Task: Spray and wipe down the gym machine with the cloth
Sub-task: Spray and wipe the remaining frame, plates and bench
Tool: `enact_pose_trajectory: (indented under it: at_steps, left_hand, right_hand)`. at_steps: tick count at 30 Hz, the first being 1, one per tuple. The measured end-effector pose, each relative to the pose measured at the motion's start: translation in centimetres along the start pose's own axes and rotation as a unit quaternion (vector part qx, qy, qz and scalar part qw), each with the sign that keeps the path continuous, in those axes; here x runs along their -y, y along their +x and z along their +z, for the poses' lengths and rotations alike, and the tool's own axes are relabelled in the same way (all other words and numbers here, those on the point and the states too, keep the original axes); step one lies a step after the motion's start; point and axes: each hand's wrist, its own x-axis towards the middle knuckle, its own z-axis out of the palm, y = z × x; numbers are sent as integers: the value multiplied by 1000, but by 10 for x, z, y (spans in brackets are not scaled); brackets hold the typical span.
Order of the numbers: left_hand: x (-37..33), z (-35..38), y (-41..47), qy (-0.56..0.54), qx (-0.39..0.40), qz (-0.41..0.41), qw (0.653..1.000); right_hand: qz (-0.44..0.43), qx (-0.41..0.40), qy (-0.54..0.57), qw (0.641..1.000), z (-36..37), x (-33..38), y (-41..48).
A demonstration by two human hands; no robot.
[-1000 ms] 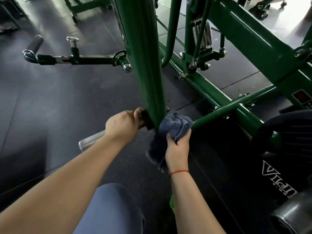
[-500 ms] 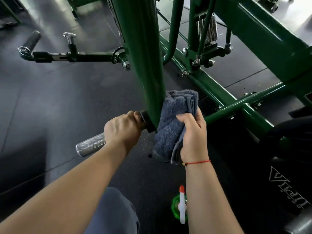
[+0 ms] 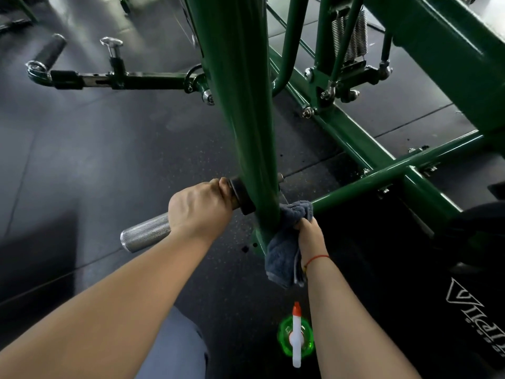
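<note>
Dark rubber flooring is spreading out under the green gym machine, speckled pale near its base. A person is working at the machine's thick upright post. Their left hand is wrapping its fingers tightly round a knurled metal handle sticking out from the post's left side, right up against a black collar. Their right hand is gripping a grey cloth, fingers curled into its bunched top, and is pressing it against the lower right side of the post, just beside a green crossbar. The rest of the cloth is hanging down alongside the wrist, which is wearing a thin red cord. A spray bottle with a green body, white head and orange tip is standing on the floor beside the right forearm, apart from both hands. A black pad with white lettering is showing at the right edge, and a second handle is jutting out farther back on the left.
</note>
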Motion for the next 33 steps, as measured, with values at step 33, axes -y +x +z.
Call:
enact_pose_trajectory:
  at_steps: [33]
  left_hand:
    - [-3, 0, -1, -15, -13, -3, 1000]
  right_hand:
    - [152, -253, 311, 903, 69, -39, -29]
